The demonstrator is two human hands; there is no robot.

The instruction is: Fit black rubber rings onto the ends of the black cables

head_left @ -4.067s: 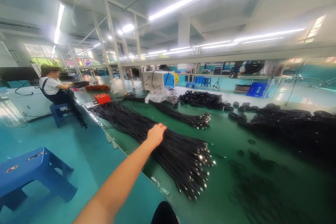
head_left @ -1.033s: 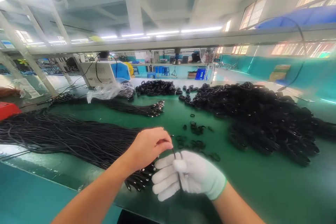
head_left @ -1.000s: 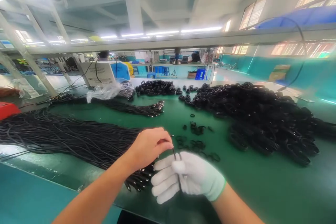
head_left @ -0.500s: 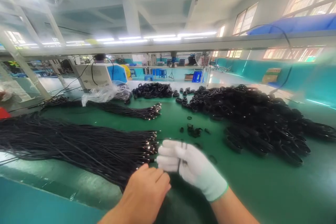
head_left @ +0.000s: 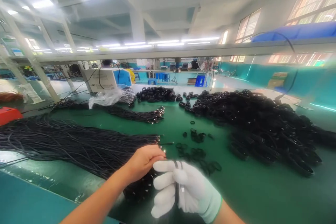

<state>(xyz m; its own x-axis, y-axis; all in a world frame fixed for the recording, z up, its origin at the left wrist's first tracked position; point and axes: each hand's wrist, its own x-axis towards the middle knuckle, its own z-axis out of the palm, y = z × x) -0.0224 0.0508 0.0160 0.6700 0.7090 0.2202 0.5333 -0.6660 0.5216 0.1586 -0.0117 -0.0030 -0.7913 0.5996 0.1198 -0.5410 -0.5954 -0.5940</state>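
My left hand [head_left: 144,161], bare, is closed with its fingertips at the metal-tipped ends of a thick bundle of black cables [head_left: 78,143]. What it pinches is hidden behind the fingers. Just right of it and lower, my right hand [head_left: 186,189] wears a white glove with a green cuff. Its thumb presses a thin black cable [head_left: 176,194] against the fingers, and a small pale piece shows beside it. Beyond both hands, small black rings [head_left: 198,152] lie loose on the green mat [head_left: 252,189].
A large heap of black coiled cables [head_left: 252,112] covers the right side. Farther back are a smaller black heap [head_left: 156,94], a second cable bundle [head_left: 136,113], a clear plastic bag [head_left: 109,97] and a white-and-blue machine [head_left: 105,78]. A red object [head_left: 9,114] sits far left.
My left hand has moved up to the cable ends. My right hand has come down and turned, showing more of the black cable under its thumb. The view has shifted slightly.
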